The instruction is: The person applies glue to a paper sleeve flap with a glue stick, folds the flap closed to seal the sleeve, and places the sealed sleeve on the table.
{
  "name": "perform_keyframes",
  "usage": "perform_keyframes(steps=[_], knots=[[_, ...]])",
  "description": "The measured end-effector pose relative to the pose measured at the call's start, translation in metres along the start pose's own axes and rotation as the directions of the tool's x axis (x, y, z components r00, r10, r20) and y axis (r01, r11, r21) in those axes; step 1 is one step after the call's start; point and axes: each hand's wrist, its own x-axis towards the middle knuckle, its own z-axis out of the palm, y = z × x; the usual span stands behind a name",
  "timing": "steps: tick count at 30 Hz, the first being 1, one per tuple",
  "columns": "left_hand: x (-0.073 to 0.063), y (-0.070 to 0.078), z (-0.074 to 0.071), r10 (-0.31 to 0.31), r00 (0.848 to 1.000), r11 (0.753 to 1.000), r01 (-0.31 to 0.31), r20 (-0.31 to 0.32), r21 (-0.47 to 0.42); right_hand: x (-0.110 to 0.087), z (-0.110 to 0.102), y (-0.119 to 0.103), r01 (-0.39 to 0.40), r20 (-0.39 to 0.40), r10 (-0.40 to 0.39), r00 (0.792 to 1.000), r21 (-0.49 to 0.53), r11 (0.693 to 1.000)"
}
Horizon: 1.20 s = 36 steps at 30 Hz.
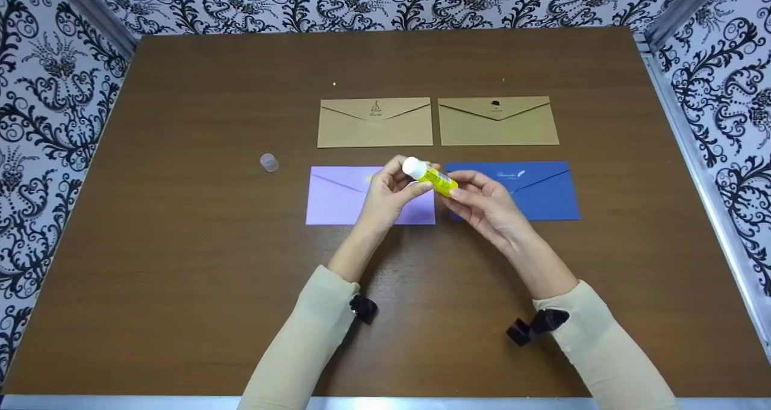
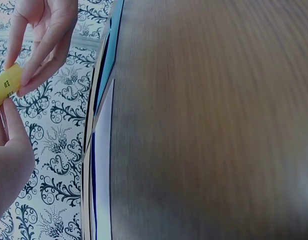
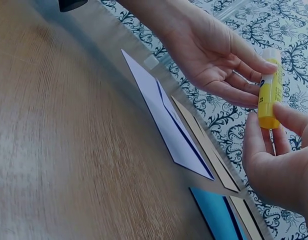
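A yellow glue stick with a white end is held slanted over the envelopes, its white end toward the upper left. My left hand grips the barrel near that end between thumb and fingers. At the other end, my right hand pinches the yellow base, as the right wrist view of the glue stick also shows. Beneath the hands lie a lilac envelope at left and a blue envelope at right, both partly covered by them. Off to the left, a small translucent cap lies on the table.
Behind the coloured envelopes, a beige envelope and a darker tan envelope lie side by side with flaps folded down. The brown wooden table has a metal frame along its right side. Black-and-white patterned cloth surrounds it.
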Motion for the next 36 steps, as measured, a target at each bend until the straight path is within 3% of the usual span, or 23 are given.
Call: perform_keyframes(steps=[5, 11, 30, 36], knots=[[0.000, 0.000, 0.000, -0.005, 1.000, 1.000, 0.005, 0.005, 0.010, 0.000, -0.002, 0.000, -0.053, 0.032, 0.053, 0.998, -0.002, 0.999], [0.000, 0.001, 0.001, 0.010, 1.000, 1.000, -0.010, 0.023, 0.019, 0.001, -0.002, -0.002, -0.105, 0.005, 0.105, 0.994, 0.000, 0.994], [0.000, 0.005, 0.006, 0.020, 0.994, 0.993, -0.008, -0.106, 0.115, -0.001, 0.004, 0.003, 0.047, -0.068, -0.050, 0.996, -0.047, 0.998], [-0.002, 0.011, 0.010, -0.011, 0.990, 0.991, 0.029, -0.143, 0.128, -0.003, 0.009, 0.005, 0.106, -0.076, -0.114, 0.991, -0.099, 0.989]])
